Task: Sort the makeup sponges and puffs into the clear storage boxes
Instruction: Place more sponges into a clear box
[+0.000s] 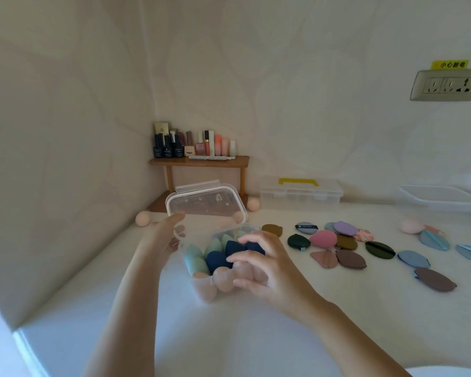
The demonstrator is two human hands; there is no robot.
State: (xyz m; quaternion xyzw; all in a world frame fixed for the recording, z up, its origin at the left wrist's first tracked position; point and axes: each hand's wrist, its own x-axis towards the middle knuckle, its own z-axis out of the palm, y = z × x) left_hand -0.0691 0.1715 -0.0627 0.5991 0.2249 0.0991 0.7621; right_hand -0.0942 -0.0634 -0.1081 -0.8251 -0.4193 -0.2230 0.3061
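Note:
A small clear box stands on the white table, packed with mint-green sponges, navy sponges and beige sponges. Its clear lid is tilted up behind it, and my left hand grips the lid's left edge. My right hand hovers over the box's right side with spread, relaxed fingers touching the sponges. Several flat puffs in brown, green, blue and purple lie to the right, with a pink sponge among them.
Loose beige sponges lie at the back left and by the shelf; a pale pink one lies far right. A clear case with a yellow handle, an open clear bin and a wooden cosmetics shelf line the wall.

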